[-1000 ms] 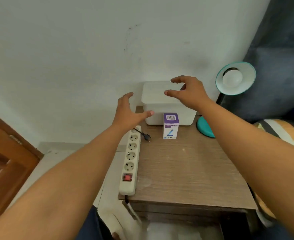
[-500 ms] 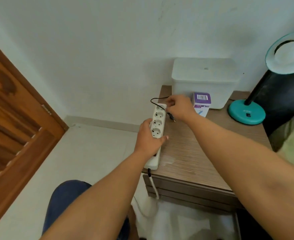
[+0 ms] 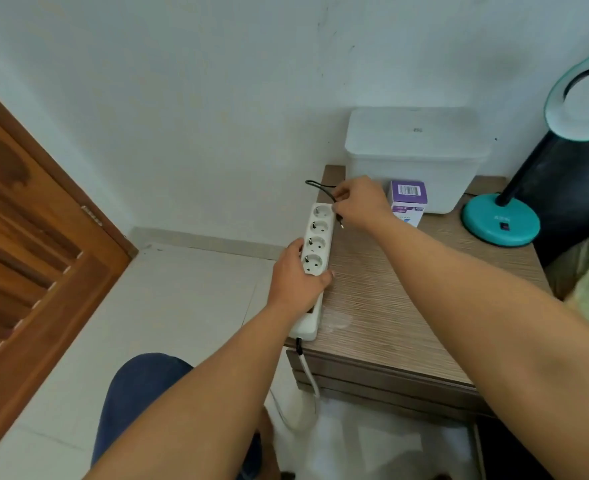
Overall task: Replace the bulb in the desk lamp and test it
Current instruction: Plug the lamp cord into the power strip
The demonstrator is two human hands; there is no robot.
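A white power strip (image 3: 315,240) lies along the left edge of the wooden bedside table (image 3: 400,289). My left hand (image 3: 295,278) grips the strip's near half. My right hand (image 3: 359,202) pinches the lamp's black plug (image 3: 339,220) just right of the strip's far socket, prongs pointing down; its black cord (image 3: 315,184) loops behind. The teal desk lamp's base (image 3: 500,220) stands at the table's right, its shade (image 3: 584,98) facing me with a white bulb inside. A purple and white bulb box (image 3: 408,199) stands behind my right hand.
A white lidded plastic bin (image 3: 414,154) sits at the table's back against the wall. A wooden door (image 3: 26,237) is on the left. The strip's white cable (image 3: 308,372) hangs over the table's front. My knee in blue trousers (image 3: 140,386) is below.
Both hands dropped from in front of the white bin to the strip. The left took hold of the strip and the right picked up the plug. The view swung left.
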